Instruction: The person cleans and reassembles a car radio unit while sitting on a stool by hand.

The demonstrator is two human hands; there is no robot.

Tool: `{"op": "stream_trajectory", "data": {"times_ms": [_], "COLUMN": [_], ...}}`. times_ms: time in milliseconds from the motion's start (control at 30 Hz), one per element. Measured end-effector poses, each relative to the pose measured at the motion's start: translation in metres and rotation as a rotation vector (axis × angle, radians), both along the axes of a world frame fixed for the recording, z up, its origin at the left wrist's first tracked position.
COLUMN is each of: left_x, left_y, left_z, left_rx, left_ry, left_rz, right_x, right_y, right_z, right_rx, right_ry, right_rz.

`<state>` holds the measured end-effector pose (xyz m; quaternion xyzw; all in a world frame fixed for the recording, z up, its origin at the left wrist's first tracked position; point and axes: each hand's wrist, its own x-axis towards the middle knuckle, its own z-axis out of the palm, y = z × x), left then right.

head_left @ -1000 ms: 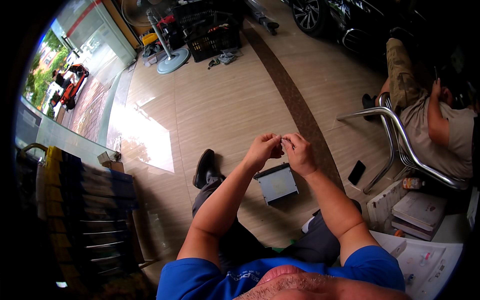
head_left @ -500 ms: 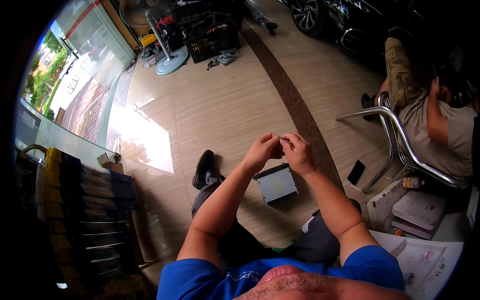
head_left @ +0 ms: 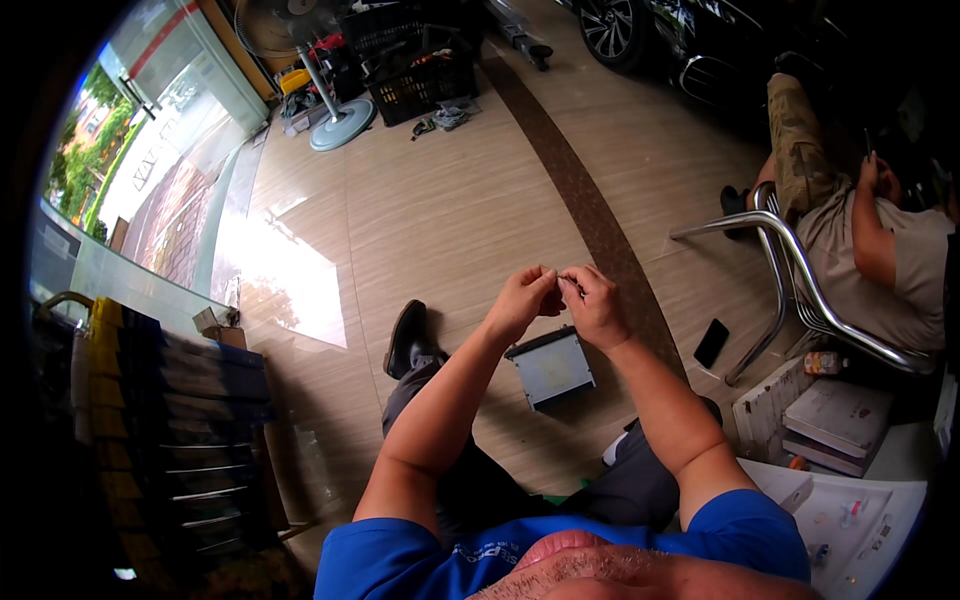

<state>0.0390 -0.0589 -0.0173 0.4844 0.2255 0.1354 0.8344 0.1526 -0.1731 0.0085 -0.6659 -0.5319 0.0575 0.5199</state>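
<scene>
My left hand (head_left: 526, 300) and my right hand (head_left: 596, 308) meet in front of me, fingertips pinched together. Whatever sits between the fingers is too small to name; a dark bit shows by the right fingers. Below them on the floor, between my feet, lies a grey metal box-shaped unit (head_left: 554, 371) with a dark front edge. Neither hand appears to touch it; both are held above its far side.
A black phone (head_left: 711, 344) lies on the floor at right, beside a metal-framed chair (head_left: 800, 260) with a seated person. White boxes (head_left: 838, 415) and a white tray (head_left: 870, 520) stand near right. A parts-bin rack (head_left: 180, 430) is at left; a fan (head_left: 342, 124) and black crate (head_left: 425, 92) stand far off.
Almost nothing differs. Both hands keep the same pinched pose above the metal unit, and the view has shifted very slightly.
</scene>
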Motion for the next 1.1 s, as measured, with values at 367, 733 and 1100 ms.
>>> {"op": "stream_trajectory", "data": {"times_ms": [367, 733, 1100], "left_x": [0.0, 0.001, -0.001], "left_y": [0.0, 0.0, -0.003], "left_z": [0.0, 0.005, -0.009], "left_rx": [-0.041, 0.024, 0.15], "left_ry": [-0.038, -0.039, 0.026], "left_rz": [-0.008, 0.016, -0.002], "right_x": [0.001, 0.0, -0.001], "right_y": [0.001, 0.003, -0.003], "right_z": [-0.002, 0.003, -0.01], "right_rx": [0.003, 0.037, -0.025], "right_ry": [-0.004, 0.002, -0.002], "right_rz": [-0.02, 0.016, 0.011]}}
